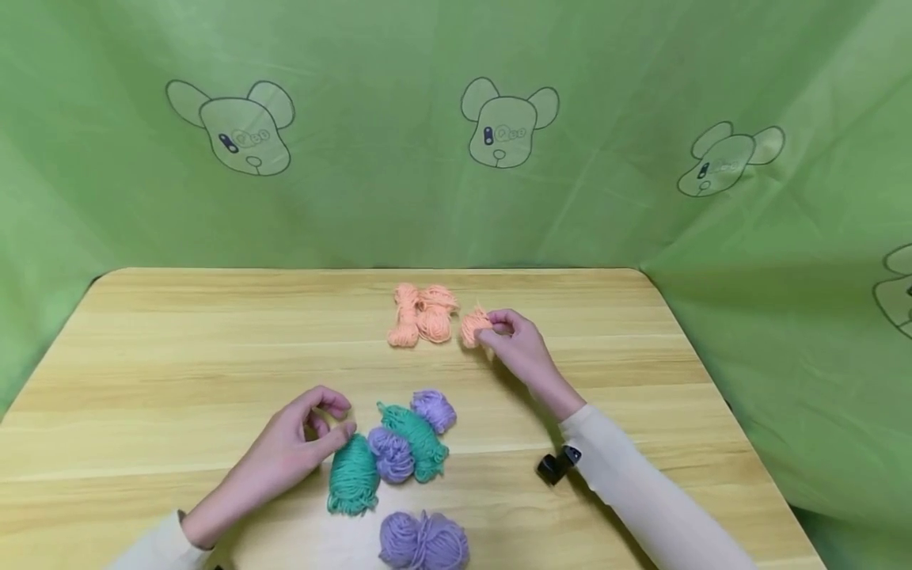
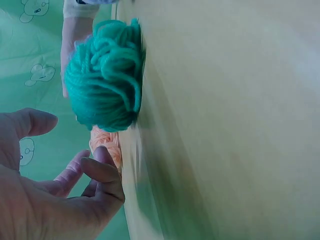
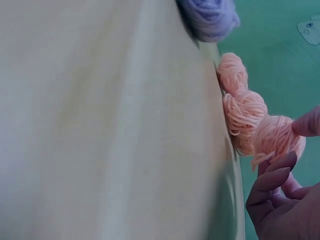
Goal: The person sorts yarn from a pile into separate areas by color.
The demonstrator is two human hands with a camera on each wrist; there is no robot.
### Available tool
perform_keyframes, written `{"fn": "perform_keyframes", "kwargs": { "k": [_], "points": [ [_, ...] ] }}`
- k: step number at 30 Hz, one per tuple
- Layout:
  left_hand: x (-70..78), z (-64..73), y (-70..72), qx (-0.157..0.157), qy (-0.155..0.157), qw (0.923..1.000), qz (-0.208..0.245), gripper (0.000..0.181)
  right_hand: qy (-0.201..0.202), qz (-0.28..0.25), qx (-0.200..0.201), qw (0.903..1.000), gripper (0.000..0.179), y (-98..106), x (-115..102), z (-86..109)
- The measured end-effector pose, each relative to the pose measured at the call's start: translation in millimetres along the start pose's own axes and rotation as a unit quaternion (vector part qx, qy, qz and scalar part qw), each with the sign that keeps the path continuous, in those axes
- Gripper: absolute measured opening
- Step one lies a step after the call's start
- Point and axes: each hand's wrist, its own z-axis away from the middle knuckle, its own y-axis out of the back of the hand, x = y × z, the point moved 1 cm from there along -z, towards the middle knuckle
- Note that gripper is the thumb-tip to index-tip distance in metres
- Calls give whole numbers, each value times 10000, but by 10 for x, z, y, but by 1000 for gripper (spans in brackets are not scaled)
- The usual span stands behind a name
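Note:
My right hand (image 1: 523, 348) pinches a small peach yarn skein (image 1: 473, 327) between thumb and fingers, just right of two peach skeins (image 1: 406, 317) at the far side of the table. In the right wrist view the pinched skein (image 3: 280, 137) overlaps the others, a loose strand hanging from it. With thumb and fingers parted and nothing between them, my left hand (image 1: 302, 435) hovers by the top end of a green yarn skein (image 1: 354, 476). That green skein (image 2: 105, 77) shows beyond the fingertips in the left wrist view.
Beside the near green skein lie a purple skein (image 1: 391, 454), a second green one (image 1: 416, 439) and another purple one (image 1: 433, 410), in a slanted row. A larger purple skein (image 1: 423, 541) sits near the front edge. Green cloth (image 1: 399, 206) rises behind the wooden table (image 1: 214, 348).

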Motion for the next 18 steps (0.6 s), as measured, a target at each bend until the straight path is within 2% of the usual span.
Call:
{"fn": "perform_keyframes", "kwargs": {
  "k": [11,18],
  "points": [
    [-16,133,-33,57,78,10000,-13,43,-229,22,-141,9996,53,-66,-76,-263],
    [-15,195,-48,-22,85,10000,45,49,-152,352,-260,9989,56,-50,-72,-387]
  ]
}}
